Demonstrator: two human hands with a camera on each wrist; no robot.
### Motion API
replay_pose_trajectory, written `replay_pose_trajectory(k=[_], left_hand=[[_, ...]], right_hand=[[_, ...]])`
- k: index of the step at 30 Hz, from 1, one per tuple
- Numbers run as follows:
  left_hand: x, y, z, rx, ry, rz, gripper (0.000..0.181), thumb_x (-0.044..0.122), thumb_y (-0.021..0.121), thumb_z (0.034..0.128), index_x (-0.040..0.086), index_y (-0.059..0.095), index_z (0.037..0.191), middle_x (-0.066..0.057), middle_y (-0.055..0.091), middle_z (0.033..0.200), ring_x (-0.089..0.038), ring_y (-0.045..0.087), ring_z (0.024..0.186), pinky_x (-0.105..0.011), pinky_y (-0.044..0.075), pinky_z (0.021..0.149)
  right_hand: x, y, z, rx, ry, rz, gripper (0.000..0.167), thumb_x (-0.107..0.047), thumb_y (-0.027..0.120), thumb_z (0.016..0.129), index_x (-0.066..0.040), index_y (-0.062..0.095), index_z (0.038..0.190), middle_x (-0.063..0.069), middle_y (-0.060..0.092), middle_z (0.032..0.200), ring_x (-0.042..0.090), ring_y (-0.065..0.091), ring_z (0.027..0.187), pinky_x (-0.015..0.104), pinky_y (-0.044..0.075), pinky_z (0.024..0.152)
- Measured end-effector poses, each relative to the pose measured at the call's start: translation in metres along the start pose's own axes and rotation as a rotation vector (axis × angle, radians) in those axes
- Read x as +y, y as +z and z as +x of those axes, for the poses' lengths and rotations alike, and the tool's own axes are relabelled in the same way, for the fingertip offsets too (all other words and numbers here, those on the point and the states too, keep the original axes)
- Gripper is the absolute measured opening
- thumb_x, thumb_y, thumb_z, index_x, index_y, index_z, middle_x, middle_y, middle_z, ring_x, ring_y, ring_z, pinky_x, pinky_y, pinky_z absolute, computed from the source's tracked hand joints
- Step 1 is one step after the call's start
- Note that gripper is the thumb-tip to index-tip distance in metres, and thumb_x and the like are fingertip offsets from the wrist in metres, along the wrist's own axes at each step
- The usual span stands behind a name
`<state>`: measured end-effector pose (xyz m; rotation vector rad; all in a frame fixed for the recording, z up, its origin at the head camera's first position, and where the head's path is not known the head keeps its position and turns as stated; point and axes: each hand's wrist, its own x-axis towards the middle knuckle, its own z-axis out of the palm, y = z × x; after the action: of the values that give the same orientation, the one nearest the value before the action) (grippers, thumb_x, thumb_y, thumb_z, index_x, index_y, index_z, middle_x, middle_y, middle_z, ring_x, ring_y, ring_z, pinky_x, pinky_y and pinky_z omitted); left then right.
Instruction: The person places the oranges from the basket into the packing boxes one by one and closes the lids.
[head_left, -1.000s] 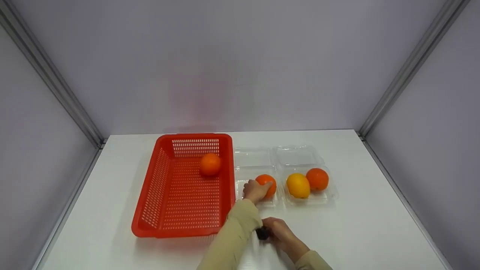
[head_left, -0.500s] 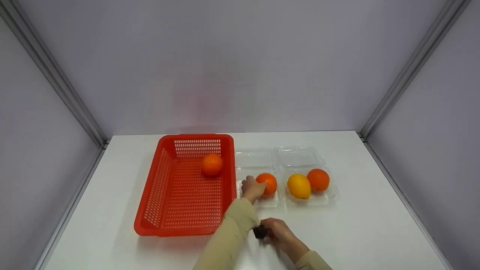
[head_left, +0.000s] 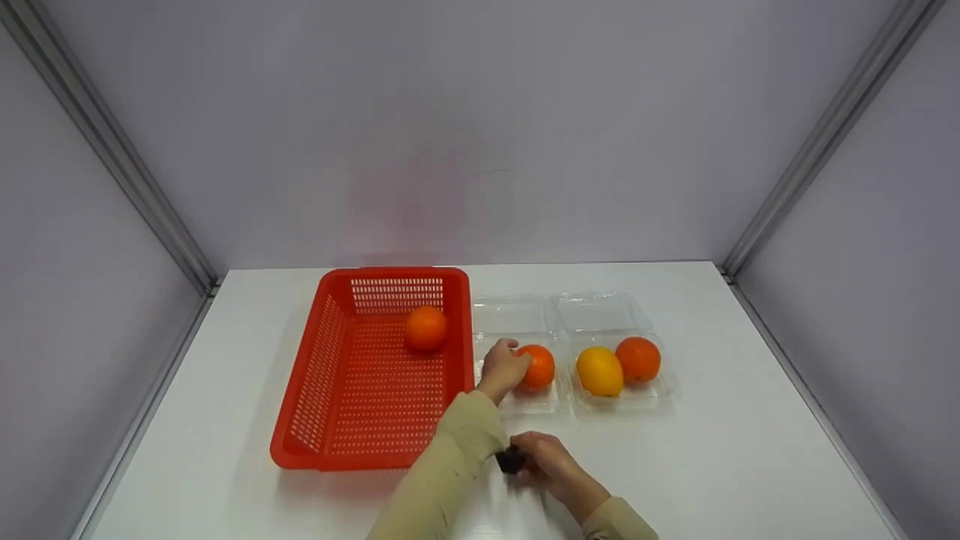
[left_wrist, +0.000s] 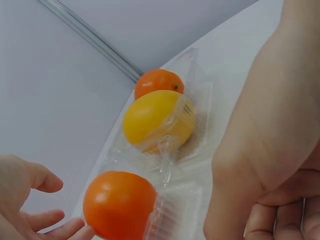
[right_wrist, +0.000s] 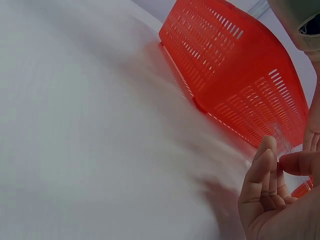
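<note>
An orange (head_left: 537, 368) sits in the left clear clamshell container (head_left: 540, 405). My left hand (head_left: 504, 370) is at its left side; in the left wrist view, the hand (left_wrist: 30, 200) has its fingers spread beside the orange (left_wrist: 120, 205). Nearer the front edge is my right hand (head_left: 555, 466), its fingertips close to a small black object (head_left: 511, 460). In the right wrist view that hand (right_wrist: 280, 200) has loosely bent fingers with nothing visible between them. A yellow fruit (head_left: 600, 372) and another orange (head_left: 638, 359) touch in the right container (head_left: 622, 401).
A red perforated basket (head_left: 279, 420) stands on the left of the white table (head_left: 720, 450), with one orange (head_left: 425, 328) at its back right. Both container lids (head_left: 510, 315) lie folded back. Grey walls (head_left: 480, 112) enclose the table on its back and sides.
My left hand has shifted slightly left and back, its fingers coming away from the orange, which stays in the container. My right hand has moved slightly left. The whole view has shifted a little.
</note>
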<state>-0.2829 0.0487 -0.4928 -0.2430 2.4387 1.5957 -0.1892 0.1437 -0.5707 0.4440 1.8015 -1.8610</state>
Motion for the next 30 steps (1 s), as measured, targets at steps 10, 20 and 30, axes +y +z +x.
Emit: replay_pose_trajectory(k=[10,20,30], left_hand=[[0.0,-0.021,0.004,-0.058,0.037,-0.036,0.037,0.015,0.056,0.0912,0.002,0.057,0.126,-0.017,0.064,0.12,-0.027,0.062,0.108,-0.037,0.052,0.096],[-0.001,-0.041,0.008,-0.071,0.111,-0.155,0.035,0.01,0.053,0.0897,-0.001,0.059,0.122,-0.02,0.067,0.112,-0.025,0.067,0.099,-0.034,0.053,0.089],[-0.002,-0.056,0.015,-0.035,0.115,-0.237,0.032,0.011,0.056,0.0905,-0.001,0.061,0.12,-0.019,0.069,0.107,-0.022,0.068,0.093,-0.028,0.053,0.084]], right_hand=[[-0.004,0.01,-0.003,-0.1,-0.027,0.028,0.025,-0.018,0.051,0.093,-0.002,0.065,0.107,-0.004,0.062,0.072,0.001,0.053,0.054,0.014,0.047,0.052],[-0.007,0.024,-0.012,-0.306,-0.074,0.05,0.016,-0.023,0.054,0.096,-0.01,0.063,0.1,-0.007,0.069,0.074,0.002,0.062,0.065,0.015,0.052,0.062],[-0.007,0.038,-0.02,-0.53,-0.233,0.203,0.015,-0.02,0.055,0.097,-0.013,0.061,0.109,-0.004,0.072,0.095,0.01,0.069,0.087,0.025,0.059,0.082]])
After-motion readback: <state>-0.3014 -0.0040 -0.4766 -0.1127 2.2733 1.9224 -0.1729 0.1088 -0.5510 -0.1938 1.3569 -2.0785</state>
